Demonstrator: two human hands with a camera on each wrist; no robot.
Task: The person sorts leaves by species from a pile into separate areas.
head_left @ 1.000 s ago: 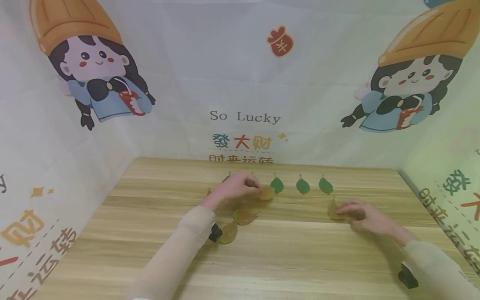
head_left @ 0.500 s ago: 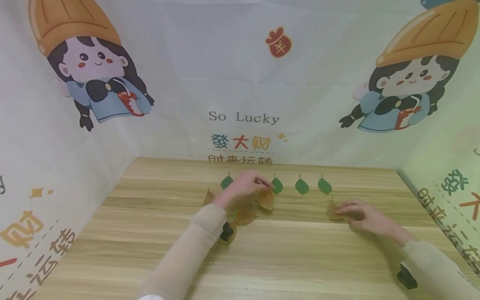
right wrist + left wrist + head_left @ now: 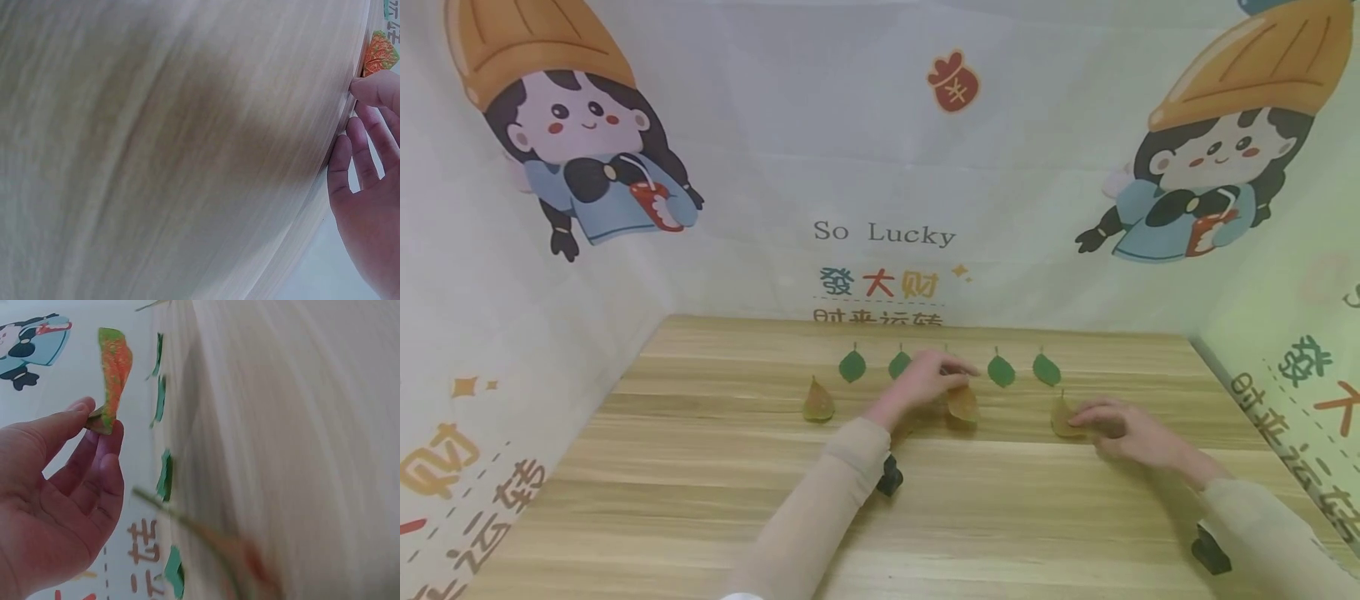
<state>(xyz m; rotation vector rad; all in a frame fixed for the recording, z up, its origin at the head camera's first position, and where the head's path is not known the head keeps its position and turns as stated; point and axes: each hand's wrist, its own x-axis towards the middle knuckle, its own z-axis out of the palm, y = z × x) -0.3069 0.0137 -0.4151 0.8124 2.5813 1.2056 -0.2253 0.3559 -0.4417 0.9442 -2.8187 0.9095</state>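
Observation:
My left hand [image 3: 925, 379] pinches an orange-and-green leaf [image 3: 962, 404] between thumb and fingertips, a little in front of the row of green leaves. The left wrist view shows that leaf [image 3: 114, 372] raised above the fingertips. Farther right, my right hand [image 3: 1131, 433] has its thumb and fingertips at the edge of a yellow-brown leaf [image 3: 1062, 417] on the table, and seems to pinch it. Its fingertips [image 3: 340, 147] come down close to the wood in the right wrist view. Another orange-and-green leaf [image 3: 817, 402] lies at the left end.
Several green leaves stand in a line along the back of the wooden table [image 3: 700, 467], such as this green leaf [image 3: 1046, 369]. My left forearm mostly hides the other orange leaves. A printed cloth [image 3: 760, 167] rises behind the table and along both sides.
My left hand has moved right with its leaf, which turned from lying sideways to stem-end up. The leaf at the left end is uncovered. My right hand has stayed put.

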